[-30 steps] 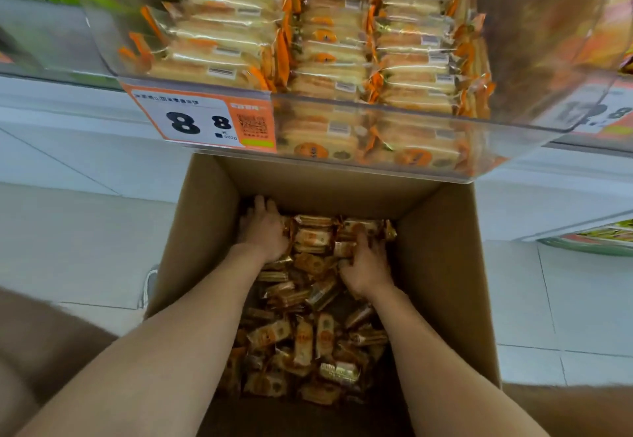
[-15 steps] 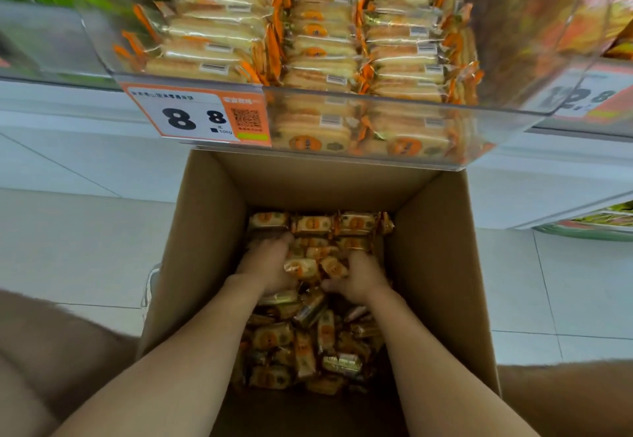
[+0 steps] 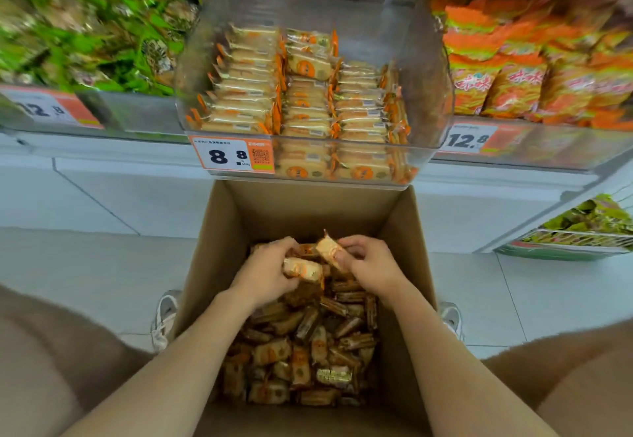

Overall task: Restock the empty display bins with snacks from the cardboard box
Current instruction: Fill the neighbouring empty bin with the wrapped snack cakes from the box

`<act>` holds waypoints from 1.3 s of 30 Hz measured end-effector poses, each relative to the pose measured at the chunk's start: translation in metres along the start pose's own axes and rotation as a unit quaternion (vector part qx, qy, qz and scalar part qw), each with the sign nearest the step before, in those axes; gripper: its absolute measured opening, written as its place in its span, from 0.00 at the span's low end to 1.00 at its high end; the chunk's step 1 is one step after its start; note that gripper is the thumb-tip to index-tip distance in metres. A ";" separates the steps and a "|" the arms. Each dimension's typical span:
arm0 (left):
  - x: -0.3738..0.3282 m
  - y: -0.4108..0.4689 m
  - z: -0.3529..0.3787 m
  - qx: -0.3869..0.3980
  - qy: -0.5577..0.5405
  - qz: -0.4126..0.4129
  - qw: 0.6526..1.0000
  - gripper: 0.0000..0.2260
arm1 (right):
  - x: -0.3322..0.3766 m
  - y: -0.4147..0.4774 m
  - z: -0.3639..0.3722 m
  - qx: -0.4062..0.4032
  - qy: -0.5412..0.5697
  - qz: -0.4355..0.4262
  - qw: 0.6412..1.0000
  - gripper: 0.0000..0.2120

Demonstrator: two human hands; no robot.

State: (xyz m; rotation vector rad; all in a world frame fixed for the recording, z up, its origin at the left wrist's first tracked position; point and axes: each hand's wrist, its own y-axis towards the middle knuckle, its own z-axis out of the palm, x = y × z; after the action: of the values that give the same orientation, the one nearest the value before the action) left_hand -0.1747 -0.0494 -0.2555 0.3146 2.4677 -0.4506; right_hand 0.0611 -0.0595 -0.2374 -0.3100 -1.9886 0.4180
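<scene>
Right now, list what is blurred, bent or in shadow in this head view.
Head view: green packs at left and orange bags at right smear with blur; the clear bin, left hand and right hand, each gripping a snack pack, look sharper; the shelf edge bows from the wide lens; the cardboard box is shadowed inside.

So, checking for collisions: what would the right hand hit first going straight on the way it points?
Probably the left hand, close ahead and gripping a snack packet; depth is unclear.

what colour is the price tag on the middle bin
The price tag is white and orange with black digits; head view.
</scene>
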 end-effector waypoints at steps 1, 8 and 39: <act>-0.006 -0.002 -0.012 -0.010 -0.005 0.008 1.000 0.22 | 0.013 -0.006 -0.006 0.011 0.028 -0.015 0.999 0.10; -0.061 -0.024 -0.103 -0.005 -0.076 0.094 0.993 0.32 | 0.078 -0.051 -0.026 0.077 -0.010 -0.146 0.986 0.11; -0.112 0.040 -0.217 -0.054 0.250 -0.008 0.967 0.33 | 0.261 0.095 -0.067 -0.230 -0.270 -0.208 0.912 0.22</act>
State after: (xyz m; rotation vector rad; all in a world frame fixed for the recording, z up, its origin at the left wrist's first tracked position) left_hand -0.1865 0.0582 -0.0329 0.4036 2.9735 -0.2620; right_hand 0.0123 0.1395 -0.0386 -0.0470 -2.6116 -0.2848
